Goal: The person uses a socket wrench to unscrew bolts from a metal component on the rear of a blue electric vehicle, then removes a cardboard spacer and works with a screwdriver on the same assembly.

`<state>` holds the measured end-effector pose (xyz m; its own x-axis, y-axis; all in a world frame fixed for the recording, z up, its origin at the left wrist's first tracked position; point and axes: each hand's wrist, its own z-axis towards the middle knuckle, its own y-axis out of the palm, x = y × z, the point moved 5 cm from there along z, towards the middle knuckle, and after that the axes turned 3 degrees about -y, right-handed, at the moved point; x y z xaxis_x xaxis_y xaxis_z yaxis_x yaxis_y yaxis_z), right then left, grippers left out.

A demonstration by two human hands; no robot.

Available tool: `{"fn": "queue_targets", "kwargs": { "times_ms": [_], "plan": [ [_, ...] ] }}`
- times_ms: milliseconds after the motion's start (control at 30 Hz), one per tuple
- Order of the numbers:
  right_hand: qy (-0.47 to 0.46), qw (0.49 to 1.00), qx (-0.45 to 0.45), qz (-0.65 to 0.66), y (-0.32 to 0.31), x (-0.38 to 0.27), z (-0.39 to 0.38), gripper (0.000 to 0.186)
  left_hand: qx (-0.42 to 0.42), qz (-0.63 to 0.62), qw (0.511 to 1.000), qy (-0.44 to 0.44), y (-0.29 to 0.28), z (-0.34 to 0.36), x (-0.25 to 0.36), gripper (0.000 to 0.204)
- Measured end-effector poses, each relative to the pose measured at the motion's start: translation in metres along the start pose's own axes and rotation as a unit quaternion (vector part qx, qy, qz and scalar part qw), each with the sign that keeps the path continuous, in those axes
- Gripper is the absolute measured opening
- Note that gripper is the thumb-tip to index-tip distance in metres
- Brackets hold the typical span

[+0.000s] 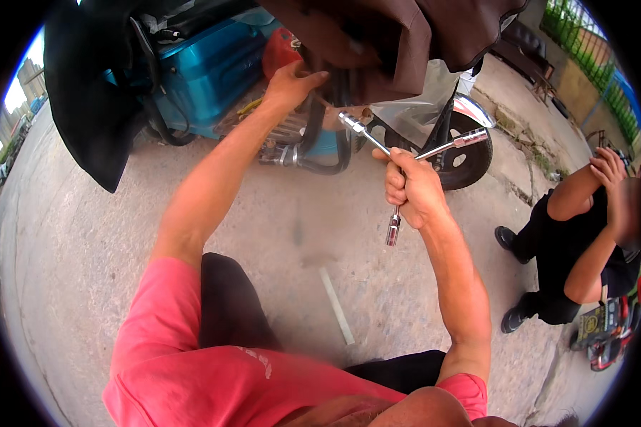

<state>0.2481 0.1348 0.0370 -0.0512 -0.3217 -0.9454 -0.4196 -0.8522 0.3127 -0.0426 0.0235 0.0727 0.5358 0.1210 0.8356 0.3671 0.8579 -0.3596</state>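
Y-shaped wrench (pixel 445 146) radiates from the right grip (pixel 416 186).

Wrench (pixel 362 130): we see a shiny silver Y with three arms and a socket (pixel 470 136) on each end.
Wrench tips: one points up-left to the bike (pixel 210 75), one up-right, one down.
Wrench spot: up in the air, our right hand (pixel 414 188) around its middle.
Bike: blue, with a brown cover (pixel 395 46) and black wheel (pixel 470 162).

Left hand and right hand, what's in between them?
In the head view, the silver wrench pokes from the right hand toward the left hand; a dark tube also shows between, nearer the left hand.
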Motion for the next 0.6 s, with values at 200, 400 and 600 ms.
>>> {"fn": "queue_targets", "kwargs": {
  "times_ms": [200, 400, 600],
  "plan": [
    [-0.067, 0.991, 0.020, -0.116, -0.006, 0.000, -0.006, 0.033, 0.039, -0.258, 0.965, -0.007, -0.006, 0.019, 0.047, 0.031],
    [-0.178, 0.928, 0.104, -0.310, -0.034, -0.005, 0.001, 0.032, 0.105, -0.415, 0.900, 0.080, 0.003, 0.041, 0.059, 0.020],
    [-0.257, 0.864, 0.147, -0.408, -0.052, -0.002, 0.016, 0.032, 0.140, -0.276, 0.949, 0.057, 0.031, 0.049, 0.009, 0.037]
  ]
}}
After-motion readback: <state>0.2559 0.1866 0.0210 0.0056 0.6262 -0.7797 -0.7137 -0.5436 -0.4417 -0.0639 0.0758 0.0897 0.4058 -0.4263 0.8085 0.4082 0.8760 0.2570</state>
